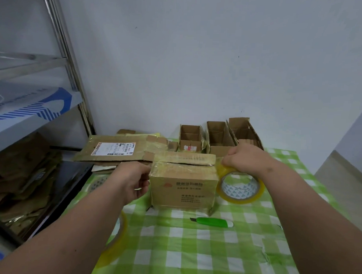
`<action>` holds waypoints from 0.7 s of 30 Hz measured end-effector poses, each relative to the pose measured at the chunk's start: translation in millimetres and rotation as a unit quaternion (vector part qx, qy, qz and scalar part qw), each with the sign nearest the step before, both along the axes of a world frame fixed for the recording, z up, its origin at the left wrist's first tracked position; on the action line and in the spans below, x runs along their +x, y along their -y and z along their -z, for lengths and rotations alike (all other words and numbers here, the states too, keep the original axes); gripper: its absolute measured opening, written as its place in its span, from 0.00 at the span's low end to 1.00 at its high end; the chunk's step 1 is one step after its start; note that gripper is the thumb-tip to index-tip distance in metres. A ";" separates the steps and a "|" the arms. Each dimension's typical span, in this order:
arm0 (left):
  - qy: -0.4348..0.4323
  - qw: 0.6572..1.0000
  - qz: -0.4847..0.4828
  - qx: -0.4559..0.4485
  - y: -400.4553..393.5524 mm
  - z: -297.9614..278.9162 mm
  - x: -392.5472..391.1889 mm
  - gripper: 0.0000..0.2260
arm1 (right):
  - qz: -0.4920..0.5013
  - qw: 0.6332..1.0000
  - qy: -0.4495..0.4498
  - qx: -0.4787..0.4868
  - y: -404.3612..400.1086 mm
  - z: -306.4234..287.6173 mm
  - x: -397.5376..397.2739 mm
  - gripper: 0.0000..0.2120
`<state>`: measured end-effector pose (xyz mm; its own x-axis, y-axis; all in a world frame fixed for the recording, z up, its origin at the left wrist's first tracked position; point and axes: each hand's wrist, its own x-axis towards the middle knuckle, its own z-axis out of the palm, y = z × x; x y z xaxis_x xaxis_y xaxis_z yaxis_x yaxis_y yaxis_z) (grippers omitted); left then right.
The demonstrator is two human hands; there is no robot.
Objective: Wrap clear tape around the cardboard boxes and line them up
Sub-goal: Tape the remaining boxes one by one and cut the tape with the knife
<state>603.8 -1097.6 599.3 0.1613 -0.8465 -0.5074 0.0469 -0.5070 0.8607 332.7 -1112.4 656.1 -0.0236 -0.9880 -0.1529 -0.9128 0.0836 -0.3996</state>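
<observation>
A small cardboard box (184, 186) with printed text stands in the middle of the green checked table (192, 250), its top flaps covered in shiny tape. My left hand (133, 181) holds the box's left side, fingers curled against it. My right hand (247, 159) grips a roll of clear yellowish tape (241, 187) at the box's upper right corner, with tape stretched over the top. Three open boxes (217, 136) stand in a row at the back by the wall.
A green utility knife (213, 222) lies just in front of the box. A second tape roll (117, 237) sits under my left forearm. Flattened cardboard (114, 149) is piled at the back left. A metal shelf (33, 111) with more cardboard stands at the left.
</observation>
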 end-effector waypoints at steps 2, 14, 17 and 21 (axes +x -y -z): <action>-0.003 1.000 0.001 0.003 -0.9 3.8 -5.3 0.08 | 0.006 1.000 0.001 -0.007 -2.1 2.9 1.7 0.13; 0.135 0.983 0.012 -0.124 -9.2 -11.0 -6.8 0.12 | -0.018 0.999 0.040 -0.011 -13.8 15.6 3.9 0.11; 0.272 0.949 0.070 -0.141 -11.9 -22.4 -11.4 0.19 | -0.020 0.999 0.010 -0.025 -18.1 15.8 7.5 0.12; 0.416 0.890 0.115 -0.148 -10.7 -27.1 -17.1 0.19 | -0.005 0.999 -0.027 -0.041 -27.1 14.2 17.9 0.20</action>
